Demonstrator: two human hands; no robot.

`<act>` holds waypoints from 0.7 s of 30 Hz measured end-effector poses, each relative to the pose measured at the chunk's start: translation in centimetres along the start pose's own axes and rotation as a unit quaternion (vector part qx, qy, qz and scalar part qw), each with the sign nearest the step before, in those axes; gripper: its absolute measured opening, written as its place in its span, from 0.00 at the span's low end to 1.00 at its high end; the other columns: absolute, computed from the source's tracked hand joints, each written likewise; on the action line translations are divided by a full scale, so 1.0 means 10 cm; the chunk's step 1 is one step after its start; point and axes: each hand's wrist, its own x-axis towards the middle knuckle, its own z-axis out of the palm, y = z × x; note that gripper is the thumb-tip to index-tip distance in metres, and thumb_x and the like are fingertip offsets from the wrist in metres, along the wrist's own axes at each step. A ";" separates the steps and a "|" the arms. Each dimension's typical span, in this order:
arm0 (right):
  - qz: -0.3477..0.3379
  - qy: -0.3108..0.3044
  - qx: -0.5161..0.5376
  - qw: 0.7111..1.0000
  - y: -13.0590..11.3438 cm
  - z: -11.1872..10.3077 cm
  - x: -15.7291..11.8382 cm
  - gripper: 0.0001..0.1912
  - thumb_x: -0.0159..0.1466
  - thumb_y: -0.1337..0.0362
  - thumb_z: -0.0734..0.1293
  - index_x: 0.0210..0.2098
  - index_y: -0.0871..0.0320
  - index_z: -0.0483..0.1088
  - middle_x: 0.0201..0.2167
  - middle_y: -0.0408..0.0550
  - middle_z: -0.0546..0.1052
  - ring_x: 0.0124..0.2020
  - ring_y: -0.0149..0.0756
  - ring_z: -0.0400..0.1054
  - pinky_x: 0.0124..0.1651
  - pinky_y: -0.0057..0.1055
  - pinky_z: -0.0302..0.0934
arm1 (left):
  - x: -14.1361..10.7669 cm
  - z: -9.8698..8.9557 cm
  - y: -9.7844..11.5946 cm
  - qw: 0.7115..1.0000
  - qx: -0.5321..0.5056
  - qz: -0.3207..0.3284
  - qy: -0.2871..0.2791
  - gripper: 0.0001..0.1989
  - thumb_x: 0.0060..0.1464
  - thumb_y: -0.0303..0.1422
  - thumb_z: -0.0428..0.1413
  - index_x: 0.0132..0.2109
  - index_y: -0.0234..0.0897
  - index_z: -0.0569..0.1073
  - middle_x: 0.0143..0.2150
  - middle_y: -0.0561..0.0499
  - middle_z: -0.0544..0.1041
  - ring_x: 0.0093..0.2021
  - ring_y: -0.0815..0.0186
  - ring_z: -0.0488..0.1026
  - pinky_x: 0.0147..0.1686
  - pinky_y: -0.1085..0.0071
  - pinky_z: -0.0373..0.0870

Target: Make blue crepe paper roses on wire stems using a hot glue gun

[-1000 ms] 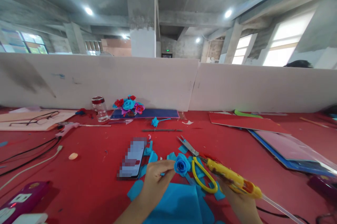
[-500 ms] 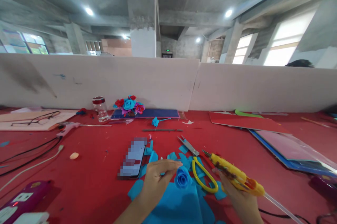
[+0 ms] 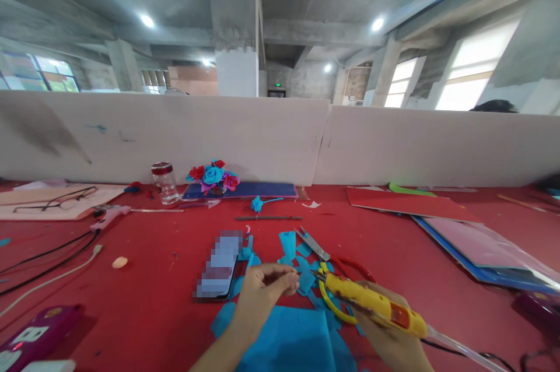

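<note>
My left hand point(image 3: 266, 296) is closed in a pinch, its fingertips near the middle of the work area. A blue paper rose point(image 3: 287, 244) sticks up just beyond these fingers, now seen side-on; where the fingers grip it is hidden. In my right hand point(image 3: 385, 325) is a yellow hot glue gun point(image 3: 371, 301), a clear glue stick trailing from its back. The nozzle points left, a short way from my left fingertips. Scissors point(image 3: 315, 245) with yellow and red handles lie partly under the gun. Below my hands is a blue paper stack point(image 3: 289, 340) amid cut blue scraps.
A phone point(image 3: 221, 267) lies left of my hand. Behind stand a paper flower arrangement point(image 3: 214, 176) and a glass jar point(image 3: 165, 182). A pink glue gun point(image 3: 109, 217) with cables sits at left, coloured sheets point(image 3: 476, 249) at right. A white partition point(image 3: 245, 139) borders the red table.
The glue gun has come left and its nozzle is now close to my left fingertips. The blue rose has turned away, so its spiral face no longer shows.
</note>
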 end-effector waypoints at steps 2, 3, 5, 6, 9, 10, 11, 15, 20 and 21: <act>-0.008 -0.020 -0.012 1.000 -0.01 0.00 0.08 0.05 0.49 0.61 0.67 0.23 0.55 0.73 0.19 0.44 0.77 0.19 0.37 0.71 0.22 0.26 0.67 | 0.00 0.00 0.00 0.999 -0.029 -0.034 -0.009 0.10 0.37 0.36 0.65 0.27 0.33 0.78 0.24 0.49 0.77 0.27 0.68 0.73 0.33 0.72 0.71; -0.001 -0.024 -0.016 1.000 -0.03 0.01 0.13 0.05 0.48 0.61 0.67 0.24 0.55 0.73 0.20 0.44 0.77 0.21 0.38 0.72 0.23 0.27 0.68 | 0.00 -0.01 -0.01 0.998 -0.040 -0.046 -0.013 0.11 0.37 0.36 0.65 0.27 0.32 0.78 0.24 0.49 0.77 0.27 0.68 0.73 0.33 0.72 0.71; 0.027 -0.020 -0.019 0.999 -0.07 0.05 0.20 0.05 0.47 0.62 0.67 0.24 0.54 0.73 0.21 0.42 0.78 0.22 0.38 0.73 0.24 0.27 0.69 | 0.00 -0.01 0.00 0.997 -0.052 -0.060 -0.022 0.11 0.36 0.35 0.65 0.27 0.31 0.77 0.24 0.49 0.77 0.26 0.69 0.73 0.32 0.74 0.71; 0.039 -0.014 -0.016 0.999 -0.09 0.09 0.23 0.04 0.46 0.63 0.67 0.24 0.54 0.73 0.21 0.41 0.78 0.22 0.38 0.73 0.24 0.27 0.69 | 0.00 0.00 0.00 0.996 -0.053 -0.063 -0.024 0.12 0.36 0.35 0.65 0.27 0.31 0.77 0.24 0.49 0.76 0.26 0.69 0.72 0.31 0.74 0.71; 0.059 0.009 0.010 0.998 -0.16 0.20 0.28 0.03 0.46 0.64 0.66 0.22 0.54 0.71 0.21 0.40 0.78 0.22 0.37 0.73 0.25 0.26 0.69 | 0.01 0.00 0.01 0.996 -0.052 -0.070 -0.025 0.13 0.34 0.36 0.66 0.26 0.30 0.77 0.23 0.49 0.75 0.25 0.69 0.72 0.30 0.74 0.71; 0.060 0.009 0.018 0.998 -0.17 0.22 0.28 0.03 0.46 0.65 0.65 0.22 0.54 0.71 0.21 0.40 0.78 0.22 0.37 0.73 0.25 0.26 0.69 | 0.01 0.00 0.01 0.996 -0.050 -0.070 -0.025 0.13 0.34 0.36 0.66 0.26 0.30 0.77 0.23 0.49 0.75 0.26 0.69 0.72 0.31 0.73 0.71; 0.062 0.009 0.021 0.998 -0.18 0.24 0.29 0.04 0.45 0.65 0.65 0.22 0.54 0.71 0.20 0.40 0.78 0.22 0.37 0.73 0.25 0.26 0.68 | 0.01 0.00 0.01 0.996 -0.048 -0.069 -0.025 0.13 0.34 0.36 0.66 0.26 0.30 0.77 0.23 0.49 0.75 0.26 0.69 0.72 0.31 0.73 0.71; 0.064 -0.014 -0.003 0.998 -0.18 0.22 0.31 0.03 0.45 0.65 0.65 0.21 0.53 0.71 0.19 0.40 0.77 0.21 0.38 0.73 0.23 0.27 0.68 | 0.01 -0.01 -0.01 0.996 -0.047 -0.065 -0.028 0.11 0.36 0.36 0.65 0.26 0.31 0.77 0.23 0.49 0.76 0.26 0.69 0.72 0.31 0.73 0.70; 0.068 -0.031 0.007 0.997 -0.18 0.21 0.33 0.03 0.45 0.65 0.65 0.22 0.54 0.71 0.19 0.41 0.78 0.22 0.38 0.73 0.24 0.28 0.68 | 0.01 -0.01 0.01 0.996 -0.050 -0.058 -0.036 0.12 0.35 0.37 0.65 0.24 0.31 0.76 0.22 0.50 0.75 0.25 0.70 0.71 0.31 0.73 0.70; 0.066 -0.018 0.010 0.998 -0.17 0.22 0.33 0.03 0.46 0.64 0.65 0.22 0.54 0.71 0.20 0.42 0.78 0.22 0.38 0.73 0.24 0.28 0.68 | 0.01 0.00 0.02 0.996 -0.049 -0.060 -0.033 0.12 0.35 0.36 0.66 0.24 0.31 0.76 0.22 0.50 0.75 0.24 0.70 0.71 0.31 0.73 0.70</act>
